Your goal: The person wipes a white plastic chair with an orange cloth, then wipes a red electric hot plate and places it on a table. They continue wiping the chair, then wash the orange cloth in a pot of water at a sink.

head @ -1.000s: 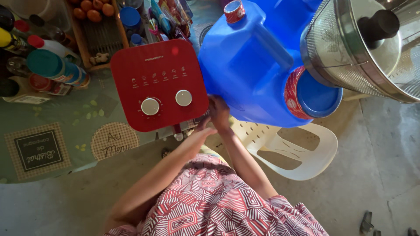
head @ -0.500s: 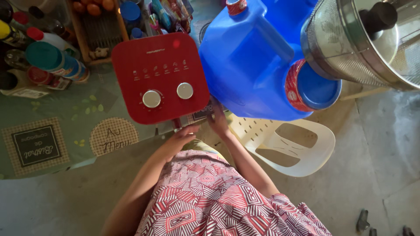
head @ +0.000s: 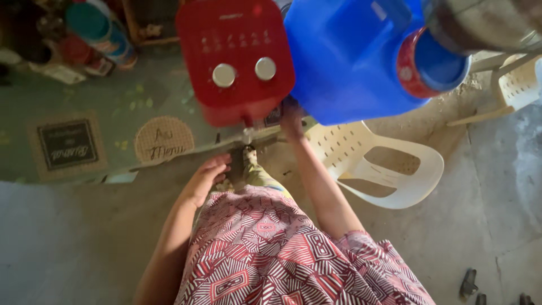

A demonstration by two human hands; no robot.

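A red square appliance (head: 234, 56) with two silver knobs stands at the near edge of the table (head: 113, 101). A small spout (head: 247, 134) hangs under its front. My left hand (head: 204, 178) is below the table edge, fingers curled beside a small dark object (head: 239, 164); whether it grips it is unclear. My right hand (head: 292, 121) reaches up to the table edge between the appliance and a big blue jerrycan (head: 350, 62). Its fingers are partly hidden there.
A white plastic chair (head: 389, 169) stands on the concrete floor to my right, under the jerrycan. A metal strainer pot (head: 480, 22) is at the top right. Bottles and tins (head: 99, 34) crowd the table's far left. Printed patches mark the green tablecloth.
The view has tilted down and moved back. My left hand dropped from the appliance's front to below the table edge. My right hand stays at the edge by the jerrycan.
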